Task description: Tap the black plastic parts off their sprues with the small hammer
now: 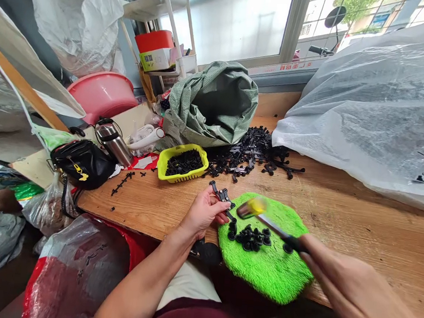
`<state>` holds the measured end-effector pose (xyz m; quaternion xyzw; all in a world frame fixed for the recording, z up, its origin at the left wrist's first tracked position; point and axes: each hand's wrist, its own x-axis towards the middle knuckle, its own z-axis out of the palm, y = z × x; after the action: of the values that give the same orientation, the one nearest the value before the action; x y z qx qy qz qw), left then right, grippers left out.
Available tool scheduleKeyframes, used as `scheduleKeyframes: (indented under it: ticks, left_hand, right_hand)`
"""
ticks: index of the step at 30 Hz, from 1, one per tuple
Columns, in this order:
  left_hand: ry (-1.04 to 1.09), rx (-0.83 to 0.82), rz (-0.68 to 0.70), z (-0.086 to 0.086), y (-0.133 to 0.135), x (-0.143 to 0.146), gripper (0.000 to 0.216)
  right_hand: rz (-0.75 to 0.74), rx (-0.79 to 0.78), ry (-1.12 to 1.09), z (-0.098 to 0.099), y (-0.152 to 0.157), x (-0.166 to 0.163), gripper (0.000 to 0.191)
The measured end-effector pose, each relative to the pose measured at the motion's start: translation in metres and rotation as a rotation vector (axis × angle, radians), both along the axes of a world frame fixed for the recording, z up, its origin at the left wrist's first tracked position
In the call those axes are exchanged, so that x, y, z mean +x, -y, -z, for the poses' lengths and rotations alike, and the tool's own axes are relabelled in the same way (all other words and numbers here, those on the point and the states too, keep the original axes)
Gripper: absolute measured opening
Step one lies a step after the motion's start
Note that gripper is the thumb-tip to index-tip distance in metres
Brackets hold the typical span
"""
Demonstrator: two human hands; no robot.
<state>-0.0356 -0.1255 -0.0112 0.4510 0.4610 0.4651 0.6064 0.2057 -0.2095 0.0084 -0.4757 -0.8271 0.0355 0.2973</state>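
Observation:
My left hand (205, 211) pinches a black plastic strip of joined parts (223, 199) and holds it at the near left edge of a bright green fuzzy mat (272, 271). My right hand (338, 272) grips the dark handle of a small hammer with a yellow head (252, 207). The yellow head is blurred and hovers just right of the strip. A small heap of loose black round pieces (252, 236) lies on the mat under the hammer's shaft.
A yellow basket (167, 161) of black pieces and a pile of black strips (249, 154) lie behind the mat on the wooden table (357, 219). A green sack (216, 105), a big clear bag (377, 108), a steel flask (114, 144) and a black pouch (83, 163) stand around.

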Motion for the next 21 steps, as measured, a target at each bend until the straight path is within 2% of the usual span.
scheduleKeyframes:
  ticks: [3,7,13,17,21]
  left_hand:
    - [-0.006,0.016,-0.017,0.000,0.000,0.001,0.043]
    - [0.009,0.037,-0.022,0.003,0.001,0.002,0.041]
    - [0.023,0.061,-0.074,0.010,0.004,0.005,0.039]
    - [0.047,0.054,-0.085,0.016,0.004,0.005,0.040]
    - [0.110,0.022,-0.086,0.016,0.005,0.004,0.043]
  right_hand:
    - [-0.100,0.087,0.066,-0.008,-0.006,-0.017,0.033]
    - [-0.031,0.111,0.064,-0.007,-0.003,-0.017,0.020]
    - [-0.079,0.156,0.151,-0.010,0.003,-0.019,0.028]
    - [0.003,0.133,0.182,-0.001,-0.001,-0.022,0.027]
    - [-0.030,0.076,0.251,0.010,-0.003,-0.016,0.036]
